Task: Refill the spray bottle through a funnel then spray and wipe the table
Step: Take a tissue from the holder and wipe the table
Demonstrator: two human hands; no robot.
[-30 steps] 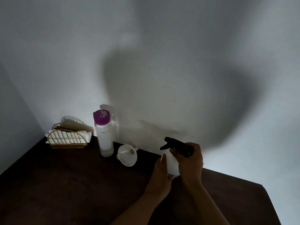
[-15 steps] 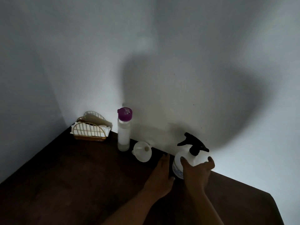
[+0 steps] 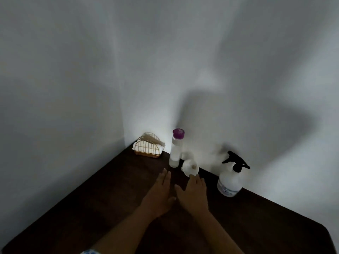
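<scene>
Dark matt wooden table (image 3: pixel 102 195), translucent plastic spray bottle (image 3: pixel 229 182), white plastic funnel (image 3: pixel 189 168), gold wire napkin holder (image 3: pixel 147 150).

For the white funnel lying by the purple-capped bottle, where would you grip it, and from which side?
Probably by the wide rim, from the near side. The funnel lies tipped with its bowl facing the person and its spout pointing toward the wall, so the near rim is exposed. The right hand is open just short of it; the purple-capped bottle crowds its left.
</scene>
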